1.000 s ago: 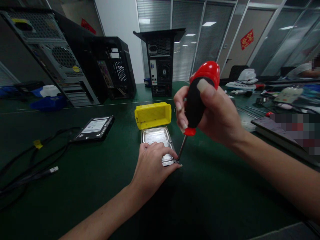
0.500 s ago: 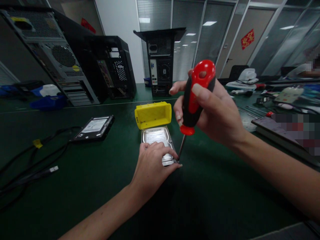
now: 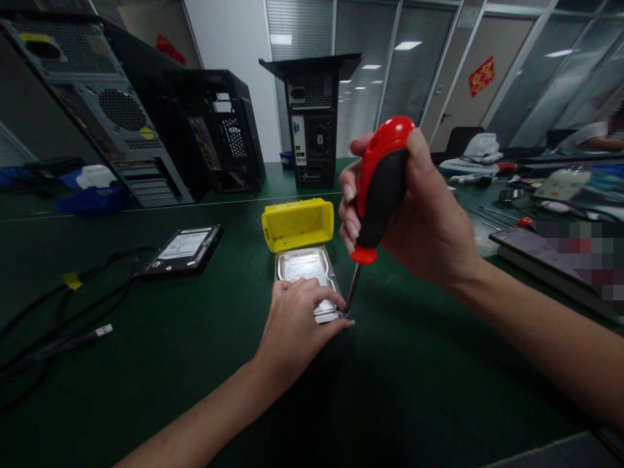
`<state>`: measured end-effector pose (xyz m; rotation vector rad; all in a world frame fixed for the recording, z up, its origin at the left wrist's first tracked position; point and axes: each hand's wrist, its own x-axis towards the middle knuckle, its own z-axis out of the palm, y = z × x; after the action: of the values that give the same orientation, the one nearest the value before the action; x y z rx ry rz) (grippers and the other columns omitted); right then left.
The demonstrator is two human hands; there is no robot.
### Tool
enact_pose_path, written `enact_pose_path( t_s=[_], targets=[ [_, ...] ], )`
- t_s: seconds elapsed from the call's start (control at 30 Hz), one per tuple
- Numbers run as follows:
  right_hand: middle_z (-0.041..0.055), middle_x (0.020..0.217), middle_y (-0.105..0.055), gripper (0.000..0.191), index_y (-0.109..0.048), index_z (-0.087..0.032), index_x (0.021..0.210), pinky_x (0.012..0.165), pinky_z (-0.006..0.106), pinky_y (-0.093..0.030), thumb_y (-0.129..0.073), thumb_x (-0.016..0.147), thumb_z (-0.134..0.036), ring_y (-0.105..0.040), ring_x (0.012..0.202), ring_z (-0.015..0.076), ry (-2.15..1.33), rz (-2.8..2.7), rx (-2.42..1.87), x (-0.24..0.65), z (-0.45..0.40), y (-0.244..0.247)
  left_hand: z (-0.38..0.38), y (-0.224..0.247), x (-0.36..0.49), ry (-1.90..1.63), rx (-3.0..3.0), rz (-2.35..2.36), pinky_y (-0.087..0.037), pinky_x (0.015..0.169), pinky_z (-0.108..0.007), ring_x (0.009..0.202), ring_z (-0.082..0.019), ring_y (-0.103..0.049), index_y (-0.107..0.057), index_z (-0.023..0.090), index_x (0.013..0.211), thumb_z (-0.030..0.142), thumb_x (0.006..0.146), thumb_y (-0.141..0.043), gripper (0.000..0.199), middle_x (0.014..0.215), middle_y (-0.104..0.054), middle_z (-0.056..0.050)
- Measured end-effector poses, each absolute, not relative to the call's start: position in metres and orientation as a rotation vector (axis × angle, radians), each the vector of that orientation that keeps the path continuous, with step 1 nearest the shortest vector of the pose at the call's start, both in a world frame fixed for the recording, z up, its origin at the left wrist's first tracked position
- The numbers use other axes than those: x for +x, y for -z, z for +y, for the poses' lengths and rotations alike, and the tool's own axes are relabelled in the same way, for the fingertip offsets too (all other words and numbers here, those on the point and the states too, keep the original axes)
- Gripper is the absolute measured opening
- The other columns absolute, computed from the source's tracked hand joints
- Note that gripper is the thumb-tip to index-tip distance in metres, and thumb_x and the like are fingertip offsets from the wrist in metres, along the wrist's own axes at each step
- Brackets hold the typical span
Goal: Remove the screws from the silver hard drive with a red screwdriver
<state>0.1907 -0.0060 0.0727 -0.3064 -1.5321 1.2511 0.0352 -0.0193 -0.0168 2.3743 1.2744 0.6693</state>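
My right hand (image 3: 431, 227) is wrapped round the red and black handle of a screwdriver (image 3: 381, 195), thumb high on its side. The slightly tilted shaft runs down to the near right corner of a silver hard drive (image 3: 303, 263). Across the near part of that drive lies my left hand (image 3: 295, 318), its thumb and index finger closed on the corner around the screwdriver tip. The tip and whatever it meets are too small to make out. The drive's far end touches or almost touches a yellow plastic bin (image 3: 297, 229).
Another hard drive (image 3: 182, 250) lies to the left, beside black cables (image 3: 53, 344). Computer cases (image 3: 316, 123) stand at the back. To the right are a thick book-like block (image 3: 550, 270), several thin tools and clutter. A person (image 3: 592, 136) sits at the far right.
The screwdriver handle has turned in my right hand: more of its black grip faces me, and my thumb has moved up and right. My left hand and the drive stay in place.
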Motion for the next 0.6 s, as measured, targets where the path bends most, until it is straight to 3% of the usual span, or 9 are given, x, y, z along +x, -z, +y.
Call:
enact_pose_path(
  t_s=[0.17, 0.3, 0.47, 0.6],
  targets=[
    [-0.0043, 0.083, -0.058, 0.028, -0.036, -0.024, 0.097, 0.056, 0.023, -0.050, -0.055, 0.084, -0.039, -0.057, 0.056, 0.0079, -1.087, -1.611, -0.221, 0.1898, 0.0003, -0.0669, -0.0192, 0.0172, 0.0353, -0.671, 2.381, 1.274, -0.029, 0.083, -0.039, 0.089, -0.022, -0.057, -0.067, 0.026, 0.082, 0.035, 0.073, -0.072, 0.014, 0.085, -0.066, 0.002],
    [-0.0078, 0.065, -0.048, 0.029, -0.037, -0.026, 0.097, 0.043, 0.021, -0.042, -0.052, 0.084, -0.047, -0.045, 0.044, 0.0072, -1.106, -1.567, -0.250, 0.1891, -0.0016, -0.0671, -0.0194, 0.0168, 0.0355, -0.659, 2.386, 1.272, -0.029, 0.084, -0.040, 0.090, -0.023, -0.057, -0.067, 0.026, 0.083, 0.035, 0.072, -0.073, 0.015, 0.086, -0.066, 0.002],
    [-0.0025, 0.070, -0.047, 0.030, -0.047, -0.022, 0.105, 0.052, 0.025, -0.044, -0.029, 0.093, -0.042, -0.048, 0.054, 0.0105, -1.197, -1.575, -0.247, 0.1900, -0.0072, -0.0716, -0.0194, 0.0167, 0.0355, -0.648, 2.392, 1.260, -0.031, 0.082, -0.038, 0.090, -0.022, -0.057, -0.067, 0.026, 0.084, 0.035, 0.072, -0.072, 0.016, 0.086, -0.066, 0.002],
    [-0.0014, 0.084, -0.052, 0.023, -0.045, -0.020, 0.099, 0.058, 0.026, -0.049, -0.047, 0.087, -0.040, -0.054, 0.062, 0.0105, -1.193, -1.530, -0.297, 0.1900, -0.0047, -0.0715, -0.0202, 0.0171, 0.0353, -0.662, 2.437, 1.253, -0.034, 0.080, -0.036, 0.090, -0.022, -0.057, -0.066, 0.025, 0.086, 0.031, 0.072, -0.073, 0.017, 0.087, -0.065, 0.001]
  ],
)
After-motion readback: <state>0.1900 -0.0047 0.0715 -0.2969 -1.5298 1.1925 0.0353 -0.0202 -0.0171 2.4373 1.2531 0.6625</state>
